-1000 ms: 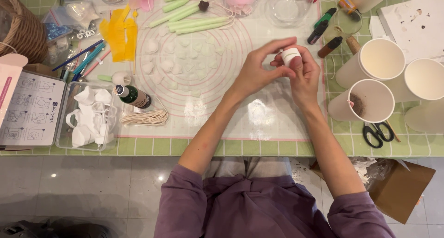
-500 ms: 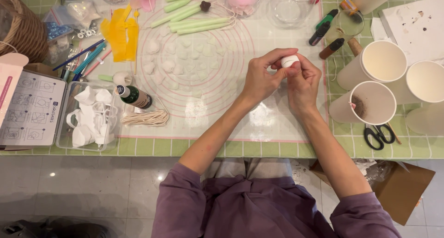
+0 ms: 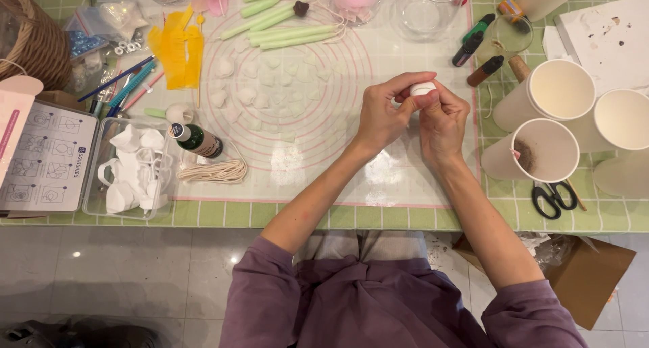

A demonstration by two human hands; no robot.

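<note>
Both hands have lowered slightly, pinching a small white lump (image 3: 423, 88).

A white instruction sheet (image 3: 42, 160) with small line drawings lies at the tabletop's left edge, a pink box flap (image 3: 13, 111) partly over it. Beside it stands a clear plastic box (image 3: 130, 169) of white pieces. A dark green bottle (image 3: 196, 140) with a pale label lies just right of that. A brown carton (image 3: 581, 273) sits on the floor, lower right.
</note>
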